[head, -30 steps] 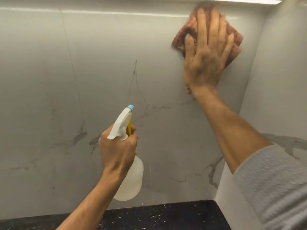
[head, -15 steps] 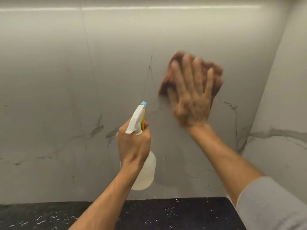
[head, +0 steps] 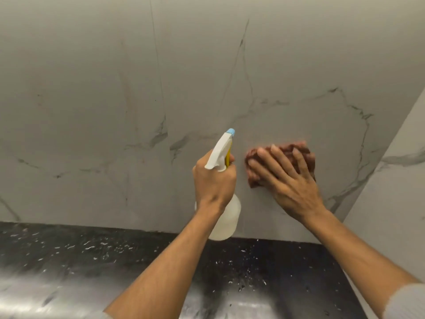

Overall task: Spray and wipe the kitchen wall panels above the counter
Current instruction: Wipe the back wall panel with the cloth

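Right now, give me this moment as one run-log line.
left hand: grips spray bottle | right hand: flat, presses reddish-brown cloth on marble-look wall panel | black speckled counter: below

You're facing grey veined back wall panel [head: 92, 77]; side panel [head: 395, 203] meeting it at right corner; black speckled counter [head: 69, 249] running below, glare shining off near edge.

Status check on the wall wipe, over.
Left hand grips spray bottle, nozzle toward wall panel. Right hand flat, pressing cloth low on panel. Nothing blocking the cloth.
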Demonstrator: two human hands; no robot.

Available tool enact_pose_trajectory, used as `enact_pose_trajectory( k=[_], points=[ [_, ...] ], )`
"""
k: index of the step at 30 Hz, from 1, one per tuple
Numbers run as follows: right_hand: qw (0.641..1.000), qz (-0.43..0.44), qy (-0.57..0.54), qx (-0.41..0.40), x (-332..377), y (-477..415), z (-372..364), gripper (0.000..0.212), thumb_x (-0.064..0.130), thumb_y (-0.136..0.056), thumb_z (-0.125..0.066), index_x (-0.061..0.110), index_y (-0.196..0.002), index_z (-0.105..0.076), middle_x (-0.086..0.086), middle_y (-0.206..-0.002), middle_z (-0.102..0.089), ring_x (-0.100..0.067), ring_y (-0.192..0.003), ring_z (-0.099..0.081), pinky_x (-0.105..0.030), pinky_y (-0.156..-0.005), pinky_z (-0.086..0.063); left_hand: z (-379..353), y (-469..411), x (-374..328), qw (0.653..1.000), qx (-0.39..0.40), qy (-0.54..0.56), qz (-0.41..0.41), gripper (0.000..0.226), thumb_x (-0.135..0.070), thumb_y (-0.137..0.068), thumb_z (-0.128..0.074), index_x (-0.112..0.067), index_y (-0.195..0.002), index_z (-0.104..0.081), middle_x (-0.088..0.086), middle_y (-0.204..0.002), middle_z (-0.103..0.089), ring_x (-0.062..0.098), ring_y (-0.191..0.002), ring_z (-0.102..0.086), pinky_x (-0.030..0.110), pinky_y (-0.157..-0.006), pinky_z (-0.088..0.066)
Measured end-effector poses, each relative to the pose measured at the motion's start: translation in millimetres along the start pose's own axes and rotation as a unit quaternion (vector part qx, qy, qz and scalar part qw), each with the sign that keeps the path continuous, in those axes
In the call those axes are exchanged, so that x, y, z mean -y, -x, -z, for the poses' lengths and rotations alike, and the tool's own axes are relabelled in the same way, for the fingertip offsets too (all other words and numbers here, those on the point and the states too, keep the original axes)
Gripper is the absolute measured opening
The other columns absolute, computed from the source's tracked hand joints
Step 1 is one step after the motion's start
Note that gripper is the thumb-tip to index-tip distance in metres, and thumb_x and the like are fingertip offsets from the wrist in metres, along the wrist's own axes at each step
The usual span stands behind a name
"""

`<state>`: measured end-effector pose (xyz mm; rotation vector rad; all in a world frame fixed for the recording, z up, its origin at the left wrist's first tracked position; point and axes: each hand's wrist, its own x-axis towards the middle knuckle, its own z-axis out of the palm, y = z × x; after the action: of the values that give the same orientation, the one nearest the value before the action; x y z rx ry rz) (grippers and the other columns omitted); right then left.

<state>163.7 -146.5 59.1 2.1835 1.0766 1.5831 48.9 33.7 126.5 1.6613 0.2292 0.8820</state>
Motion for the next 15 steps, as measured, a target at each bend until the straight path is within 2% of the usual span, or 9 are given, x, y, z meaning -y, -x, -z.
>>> enact_pose_trajectory(
  k=[2, 3, 5, 7, 9, 10, 12, 14, 15],
  points=[
    [0.998, -0.051, -0.023, -0.026, 26.5, -7.3, -7.3, 0.061, 0.016, -0.105, -0.047, 0.024, -0.160, -0.022, -0.004, -0.168, -0.011, -0.028, -0.155, -0.010, -0.053, -0.124, -0.002, 1.3, 0.4, 1.0, 1.000, -0.005, 0.000, -0.005, 0.007, -0.003, -0.070, -0.062, -0.006, -0.073, -0.068, 0.011, -0.064, -0.066, 0.039, -0.056, -0.062, 0.054, -0.058, -0.055],
    [0.998, -0.038, -0.034, -0.030, 40.8, -1.7, -14.3, 0.068, 0.012, -0.101, -0.052, 0.022, -0.160, -0.021, -0.005, -0.168, -0.011, -0.028, -0.155, -0.007, -0.053, -0.125, 0.000, 2.2, -0.4, 1.9, 1.000, -0.010, -0.001, -0.005, 0.008, -0.005, -0.068, -0.062, -0.006, -0.072, -0.068, 0.009, -0.062, -0.065, 0.038, -0.055, -0.062, 0.053, -0.057, -0.055],
    [0.997, 0.064, -0.051, -0.002, 71.0, 23.1, -25.1, 0.083, 0.006, -0.088, -0.064, 0.019, -0.158, -0.022, -0.006, -0.165, -0.019, -0.028, -0.155, -0.004, -0.052, -0.125, 0.004, 6.5, -0.2, 6.7, 1.000, -0.015, -0.010, -0.007, 0.010, -0.006, -0.068, -0.062, -0.004, -0.074, -0.069, 0.009, -0.062, -0.064, 0.037, -0.055, -0.062, 0.053, -0.056, -0.055],
    [0.980, 0.183, -0.061, 0.054, 86.8, 49.2, -30.2, 0.095, 0.005, -0.073, -0.071, 0.015, -0.154, -0.023, -0.006, -0.160, -0.024, -0.024, -0.155, 0.001, -0.048, -0.125, 0.003, 12.6, 0.3, 13.3, 0.999, -0.017, -0.028, -0.016, 0.009, -0.005, -0.075, -0.063, -0.001, -0.080, -0.070, 0.015, -0.068, -0.067, 0.039, -0.057, -0.063, 0.053, -0.053, -0.054],
    [0.963, 0.236, -0.051, 0.121, 85.0, 64.5, -28.1, 0.100, 0.007, -0.075, -0.070, 0.019, -0.157, -0.014, -0.003, -0.162, -0.020, -0.020, -0.154, -0.006, -0.043, -0.123, 0.000, 18.6, -0.4, 20.1, 0.999, -0.021, -0.045, -0.017, 0.009, -0.004, -0.079, -0.065, 0.000, -0.085, -0.071, 0.018, -0.074, -0.069, 0.037, -0.058, -0.064, 0.052, -0.052, -0.055],
    [0.962, 0.236, -0.038, 0.135, 78.5, 66.5, -25.7, 0.095, 0.005, -0.080, -0.064, 0.022, -0.158, -0.012, -0.001, -0.164, -0.020, -0.018, -0.153, -0.013, -0.042, -0.124, -0.001, 20.9, -1.2, 22.8, 0.998, -0.026, -0.047, -0.011, 0.009, -0.003, -0.080, -0.065, 0.000, -0.085, -0.071, 0.018, -0.074, -0.069, 0.038, -0.059, -0.065, 0.052, -0.053, -0.056],
    [0.979, 0.179, -0.012, 0.098, 54.9, 65.4, -20.3, 0.083, 0.003, -0.088, -0.050, 0.027, -0.160, -0.018, 0.003, -0.165, -0.024, -0.017, -0.152, -0.022, -0.040, -0.124, -0.003, 24.1, -1.7, 25.2, 0.998, -0.040, -0.047, 0.008, 0.008, -0.001, -0.077, -0.065, 0.001, -0.081, -0.071, 0.019, -0.075, -0.070, 0.043, -0.063, -0.065, 0.054, -0.059, -0.056],
    [0.998, 0.019, 0.001, 0.060, 24.1, 51.1, -11.2, 0.077, 0.008, -0.094, -0.050, 0.031, -0.160, -0.018, 0.004, -0.167, -0.019, -0.020, -0.154, -0.018, -0.041, -0.125, -0.001, 24.8, -1.4, 24.0, 0.998, -0.044, -0.044, 0.019, 0.009, 0.001, -0.075, -0.064, -0.001, -0.079, -0.072, 0.018, -0.077, -0.071, 0.043, -0.064, -0.066, 0.054, -0.063, -0.056],
    [0.997, -0.075, -0.006, 0.033, 9.0, 40.2, -9.1, 0.074, 0.014, -0.098, -0.050, 0.032, -0.160, -0.013, 0.004, -0.168, -0.012, -0.020, -0.155, -0.011, -0.042, -0.125, 0.002, 23.9, -1.6, 23.2, 0.998, -0.041, -0.041, 0.021, 0.010, 0.002, -0.074, -0.063, -0.001, -0.078, -0.072, 0.018, -0.077, -0.071, 0.043, -0.064, -0.066, 0.053, -0.062, -0.056]
  ],
)
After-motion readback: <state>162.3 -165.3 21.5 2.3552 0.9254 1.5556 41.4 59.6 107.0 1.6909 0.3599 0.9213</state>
